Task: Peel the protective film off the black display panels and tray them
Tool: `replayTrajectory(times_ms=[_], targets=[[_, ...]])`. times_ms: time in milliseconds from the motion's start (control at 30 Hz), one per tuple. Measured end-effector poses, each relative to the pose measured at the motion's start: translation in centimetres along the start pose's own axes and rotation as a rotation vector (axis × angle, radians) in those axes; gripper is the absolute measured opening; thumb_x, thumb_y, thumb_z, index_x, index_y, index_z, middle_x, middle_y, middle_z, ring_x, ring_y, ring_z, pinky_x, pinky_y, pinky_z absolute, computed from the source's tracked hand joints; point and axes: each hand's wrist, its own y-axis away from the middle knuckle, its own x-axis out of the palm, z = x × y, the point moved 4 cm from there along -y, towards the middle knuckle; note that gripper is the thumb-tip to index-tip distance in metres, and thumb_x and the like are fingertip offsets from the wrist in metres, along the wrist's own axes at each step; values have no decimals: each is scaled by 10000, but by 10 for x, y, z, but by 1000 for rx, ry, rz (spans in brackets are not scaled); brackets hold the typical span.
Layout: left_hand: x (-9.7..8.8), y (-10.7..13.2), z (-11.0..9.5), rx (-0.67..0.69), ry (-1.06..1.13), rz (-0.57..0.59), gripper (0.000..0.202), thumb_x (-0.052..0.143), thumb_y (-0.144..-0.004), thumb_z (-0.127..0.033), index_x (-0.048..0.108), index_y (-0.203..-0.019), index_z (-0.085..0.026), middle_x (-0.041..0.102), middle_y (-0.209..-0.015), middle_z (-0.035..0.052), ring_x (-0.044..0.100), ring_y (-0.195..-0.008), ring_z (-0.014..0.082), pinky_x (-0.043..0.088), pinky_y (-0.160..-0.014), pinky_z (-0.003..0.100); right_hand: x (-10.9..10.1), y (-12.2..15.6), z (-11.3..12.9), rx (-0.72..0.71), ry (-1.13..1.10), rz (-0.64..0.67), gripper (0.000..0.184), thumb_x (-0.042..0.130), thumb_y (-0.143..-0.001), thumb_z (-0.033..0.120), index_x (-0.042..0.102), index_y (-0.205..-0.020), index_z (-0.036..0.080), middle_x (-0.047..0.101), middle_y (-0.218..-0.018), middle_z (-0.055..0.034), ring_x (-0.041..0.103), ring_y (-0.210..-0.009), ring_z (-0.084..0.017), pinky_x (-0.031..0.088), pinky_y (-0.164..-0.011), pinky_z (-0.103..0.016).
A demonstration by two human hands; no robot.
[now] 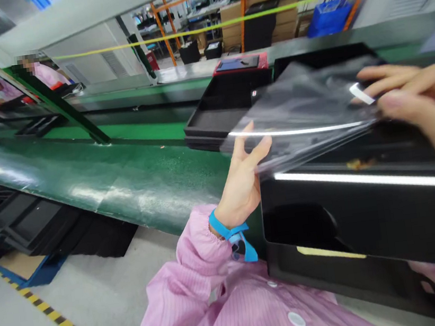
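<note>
A sheet of clear plastic film (301, 101) stretches, bent and shiny, between my two hands. My left hand (241, 178), with a blue strap at its wrist, grips the film's left edge with thumb and fingers. At the right, my right hand (425, 95) pinches the film's other end beside a small white tab (361, 94). Below the film lies a glossy black panel (360, 213) reflecting a bright strip of light. A pale yellow strip (331, 252) shows along the panel's near edge, above a black tray wall (361, 283).
Black trays (215, 120) stand on the green workbench (156, 184), with a red-edged item (262, 61) behind them. A green post (58, 106) rises at the left. More black trays (28, 220) sit low on the left, above the floor. Co-workers in pink are far left.
</note>
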Motion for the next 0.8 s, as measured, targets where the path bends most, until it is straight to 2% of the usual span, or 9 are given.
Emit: replayTrajectory(times_ms=[100,167,233,333,467,567,600,700,800], targets=[[-16,-11,11,-67,-29,-69,444,650,-829,-208,555,-1261,-238,709,-1078,-5,631,-1122,198,474,-1006,329,-3,8,-26,109,37,175,211,751,-700,374,644,-667,196,637,-1074,-96,592,-1055,-246,454,-956,-331],[-25,-18,13,-77,-23,-115,449,654,-826,-219,535,-1259,-228,712,-1070,12,644,-1081,182,480,-974,304,-8,24,-45,372,26,276,339,641,-771,545,656,-671,222,643,-974,-93,622,-877,-217,505,-813,-302],[-30,-25,10,-27,-9,-143,459,660,-819,-208,514,-1254,-230,715,-1063,8,659,-1018,151,488,-915,260,-4,51,-54,693,-143,461,564,423,-836,702,647,-631,226,603,-710,-89,610,-665,-211,528,-687,-321],[-31,-35,6,41,-13,-99,461,681,-797,-196,516,-1225,-237,717,-1036,-6,668,-932,120,485,-828,213,8,94,-45,1031,-424,660,622,341,-861,734,703,-804,231,634,-733,-80,654,-704,-245,557,-698,-368],[-21,-44,22,-55,-60,104,534,703,-769,-261,485,-1257,-250,726,-897,4,679,-794,155,488,-737,259,12,107,-34,1153,-659,367,530,494,-839,682,706,-944,208,674,-956,-87,653,-948,-254,562,-838,-361],[-13,-50,39,-133,-122,193,514,707,-754,-264,524,-1232,-227,714,-814,-1,653,-704,148,480,-709,266,1,99,-38,1138,-617,84,279,763,-694,405,701,-902,230,666,-1050,-44,624,-1036,-242,569,-855,-293],[-12,-53,42,-154,-141,211,477,702,-756,-248,554,-1208,-220,709,-799,-4,643,-695,141,478,-709,260,-2,95,-40,1131,-579,21,286,798,-632,289,696,-895,238,665,-1056,-29,623,-1035,-242,577,-842,-281],[-14,-68,38,-174,-174,229,317,697,-758,-197,668,-1073,-219,711,-850,7,639,-762,138,476,-746,243,-4,86,-41,1156,-565,-40,348,756,-581,126,677,-901,237,675,-1000,-19,644,-959,-250,602,-783,-305],[-32,-91,15,-130,-150,192,232,661,-808,-266,706,-1030,-216,712,-967,53,649,-877,176,485,-811,275,12,71,-36,1220,-667,-100,178,648,-671,99,639,-814,204,678,-893,-31,656,-890,-240,610,-759,-339]])
